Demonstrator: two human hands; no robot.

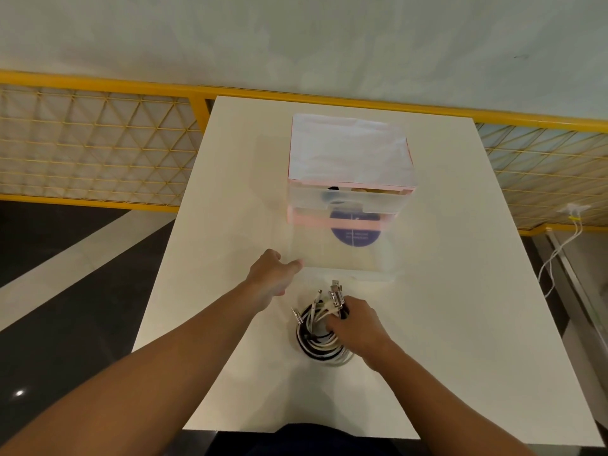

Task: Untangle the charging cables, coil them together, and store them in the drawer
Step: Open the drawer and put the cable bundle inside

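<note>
A white table [460, 291] fills the middle of the view, and behind it runs a yellow mesh railing [98, 143]. On the far half of the table stands a pink drawer unit [348, 153] with translucent fronts. Its lower drawer [342, 258] is pulled out toward the person; it is clear plastic, and a round purple label [356, 230] shows through it. Both bare forearms reach forward over the near part of the table. The left hand [273, 278] is stretched to the front left corner of the open drawer, with one fingertip touching that corner and the other fingers curled below; whether it really pinches the rim or only touches it, I cannot tell. The right hand [357, 324] lies palm down, and its fingers are curled around the far right part of the cable coil [316, 343], gripping it. This coil of black and white cables rests on the table just in front of the open drawer, apart from it. Several metal plugs [336, 291] stick out from the coil toward the drawer, just beyond the right hand's knuckles.
</note>
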